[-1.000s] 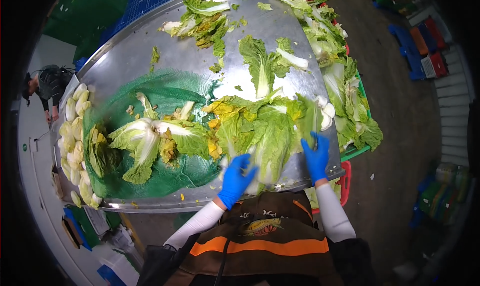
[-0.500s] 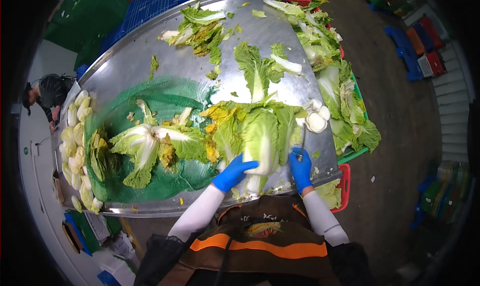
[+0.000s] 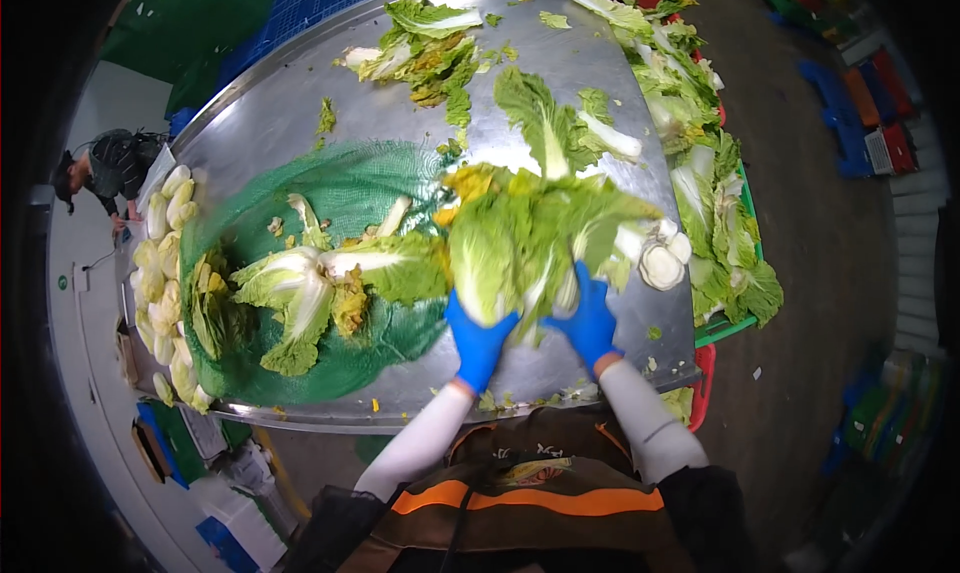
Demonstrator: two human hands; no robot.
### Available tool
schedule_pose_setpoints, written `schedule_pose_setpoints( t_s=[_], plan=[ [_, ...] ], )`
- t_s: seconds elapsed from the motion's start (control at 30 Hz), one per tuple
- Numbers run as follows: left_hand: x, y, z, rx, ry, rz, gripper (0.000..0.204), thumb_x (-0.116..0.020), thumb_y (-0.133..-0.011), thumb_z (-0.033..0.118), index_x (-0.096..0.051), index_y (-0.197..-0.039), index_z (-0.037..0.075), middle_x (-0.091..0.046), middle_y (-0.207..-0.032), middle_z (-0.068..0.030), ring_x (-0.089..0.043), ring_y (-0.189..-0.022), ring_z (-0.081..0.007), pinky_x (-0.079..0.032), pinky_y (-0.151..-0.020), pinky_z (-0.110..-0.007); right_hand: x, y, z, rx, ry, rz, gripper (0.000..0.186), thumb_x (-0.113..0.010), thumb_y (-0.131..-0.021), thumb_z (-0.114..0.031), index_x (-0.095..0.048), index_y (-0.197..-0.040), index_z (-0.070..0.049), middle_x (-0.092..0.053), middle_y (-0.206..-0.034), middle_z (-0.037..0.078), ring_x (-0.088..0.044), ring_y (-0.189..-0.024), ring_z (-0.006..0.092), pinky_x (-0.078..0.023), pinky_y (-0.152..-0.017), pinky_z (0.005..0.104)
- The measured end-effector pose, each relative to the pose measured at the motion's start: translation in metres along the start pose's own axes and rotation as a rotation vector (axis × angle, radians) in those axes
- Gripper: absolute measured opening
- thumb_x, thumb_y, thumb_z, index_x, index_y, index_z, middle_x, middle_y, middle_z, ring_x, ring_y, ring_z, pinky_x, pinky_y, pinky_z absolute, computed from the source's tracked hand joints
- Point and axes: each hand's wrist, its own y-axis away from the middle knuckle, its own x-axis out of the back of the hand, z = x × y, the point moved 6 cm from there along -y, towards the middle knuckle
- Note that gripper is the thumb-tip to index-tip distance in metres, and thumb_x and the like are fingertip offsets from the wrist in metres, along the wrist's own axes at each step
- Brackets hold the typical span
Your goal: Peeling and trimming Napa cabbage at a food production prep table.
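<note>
A napa cabbage [image 3: 486, 263] with loose outer leaves [image 3: 545, 223] spread around it lies on the metal table in front of me. My left hand [image 3: 478, 338], in a blue glove, grips the near left part of the head, its thumb pointing inward. On the other side my right hand [image 3: 588, 318], also gloved in blue, is closed around the pale leaf bases, slightly blurred. Its palm side is hidden, so whether it holds anything else does not show. White cut stem ends [image 3: 662, 263] lie to the right of the leaves.
A green mesh sack [image 3: 390, 358] with splayed cabbage leaves [image 3: 320, 273] covers the table's left. Trimmed cabbages [image 3: 158, 263] line the left end, near another person [image 3: 115, 168]. Leaf scraps [image 3: 425, 53] lie at the back. Leaf-filled crates, one green [image 3: 735, 328], one red [image 3: 704, 378], stand right.
Both hands now press in on the cabbage; the right hand has moved inward from beside it. The outer leaves have shifted and spread around the head. The whole view has swung slightly.
</note>
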Motion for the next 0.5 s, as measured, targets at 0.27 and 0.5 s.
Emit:
schedule_pose_setpoints(
  t_s=[0.27, 0.5],
  plan=[
    [-0.084, -0.144, 0.060, 0.700, 1.124, -0.569, 0.047, -0.070, -0.085, 0.013, -0.052, -0.126, -0.001, -0.063, -0.115, -0.0105, -0.062, -0.105, -0.0213, -0.051, -0.094, -0.036, 0.127, -0.188, -0.024, 0.065, -0.341, 0.617, 0.076, -0.080, -0.074, -0.025, -0.044, -0.137, -0.003, -0.053, -0.126, 0.022, -0.054, -0.114, 0.0363, -0.044, -0.096, 0.0391],
    [-0.047, -0.062, 0.049, 0.392, 0.849, -0.529, 0.069, -0.070, -0.082, 0.006, -0.034, -0.141, 0.000, -0.052, -0.131, -0.0127, -0.052, -0.120, -0.0232, -0.043, -0.102, -0.036, 0.046, -0.052, -0.060, 0.057, -0.711, -0.183, 0.059, -0.084, -0.074, -0.020, -0.055, -0.122, 0.001, -0.059, -0.113, 0.007, -0.055, -0.100, 0.0132, -0.047, -0.085, 0.0268]
  ],
)
